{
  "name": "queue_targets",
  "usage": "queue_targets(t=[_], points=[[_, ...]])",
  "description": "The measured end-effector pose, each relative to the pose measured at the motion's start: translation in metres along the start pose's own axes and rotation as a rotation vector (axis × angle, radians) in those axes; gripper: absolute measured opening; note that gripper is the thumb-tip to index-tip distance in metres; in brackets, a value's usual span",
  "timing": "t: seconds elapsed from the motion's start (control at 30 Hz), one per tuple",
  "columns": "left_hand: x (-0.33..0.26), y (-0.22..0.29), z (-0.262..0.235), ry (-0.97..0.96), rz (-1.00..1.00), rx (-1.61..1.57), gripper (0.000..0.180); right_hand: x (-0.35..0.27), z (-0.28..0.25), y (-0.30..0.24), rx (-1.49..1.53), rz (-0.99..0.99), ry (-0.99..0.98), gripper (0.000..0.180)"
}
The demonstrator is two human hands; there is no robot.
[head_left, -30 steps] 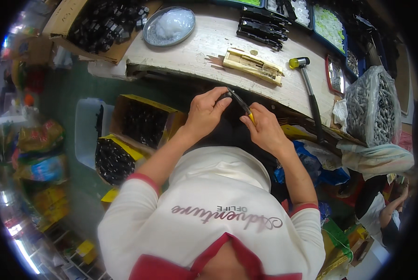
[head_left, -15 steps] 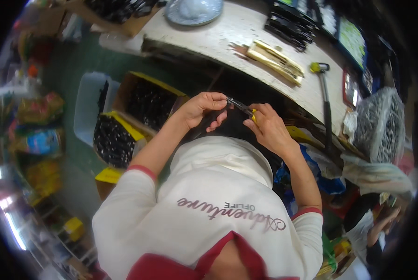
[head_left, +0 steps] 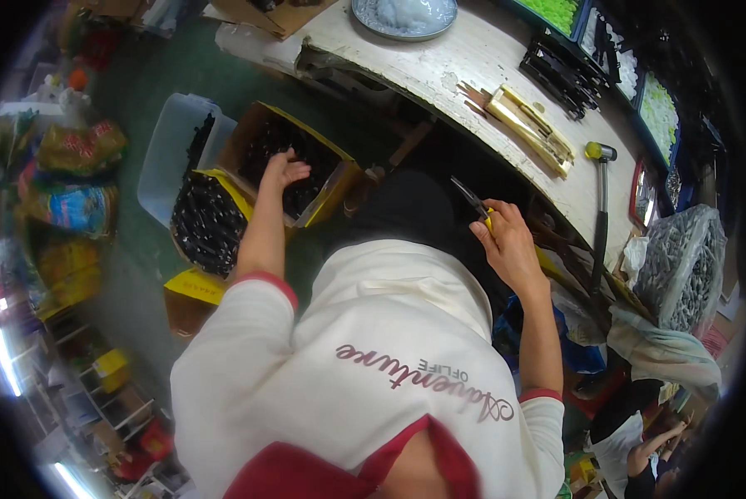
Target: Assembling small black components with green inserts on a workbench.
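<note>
My left hand (head_left: 285,169) reaches down to the left, fingers spread, over an open cardboard box (head_left: 323,150) full of small black parts. It holds nothing that I can see. My right hand (head_left: 506,245) stays up in front of me, closed on yellow-handled pliers (head_left: 475,204) whose dark jaws point up and to the left. Both hands are in front of the edge of a worn white workbench (head_left: 439,75).
A second yellow box of black parts (head_left: 206,220) and a clear plastic bin (head_left: 169,150) sit on the floor at left. On the bench lie a brass-coloured strip (head_left: 529,129), a hammer (head_left: 600,208), a metal dish (head_left: 404,15) and trays. A mesh bag of parts (head_left: 681,266) hangs at right.
My left hand has left the pliers and moved down and left to the open box of black parts. My right hand keeps the pliers. The view has shifted.
</note>
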State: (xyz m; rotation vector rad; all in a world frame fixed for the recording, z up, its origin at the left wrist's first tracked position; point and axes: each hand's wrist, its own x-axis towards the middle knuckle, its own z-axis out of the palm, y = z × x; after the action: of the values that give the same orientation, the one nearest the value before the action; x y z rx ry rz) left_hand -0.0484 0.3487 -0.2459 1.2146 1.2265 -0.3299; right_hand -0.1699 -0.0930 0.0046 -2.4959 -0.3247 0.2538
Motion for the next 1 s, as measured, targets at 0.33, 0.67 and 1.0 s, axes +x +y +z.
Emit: queue_targets(t=[0.33, 0.67, 1.0], points=[[-0.122, 0.062, 0.056, -0.794, 0.352, 0.278, 0.028, -0.007, -0.001, 0.022, -0.062, 0.091, -0.036, 0.03], [-0.328, 0.109, 0.296, -1.089, 1.75, 0.718, 0.019, -0.013, 0.002, 0.03, -0.073, 0.002, -0.017, 0.026], [-0.351, 0.05, 0.39, -0.518, 2.31, 1.272, 0.01, -0.026, 0.003, 0.042, -0.09, 0.069, 0.027, 0.029]])
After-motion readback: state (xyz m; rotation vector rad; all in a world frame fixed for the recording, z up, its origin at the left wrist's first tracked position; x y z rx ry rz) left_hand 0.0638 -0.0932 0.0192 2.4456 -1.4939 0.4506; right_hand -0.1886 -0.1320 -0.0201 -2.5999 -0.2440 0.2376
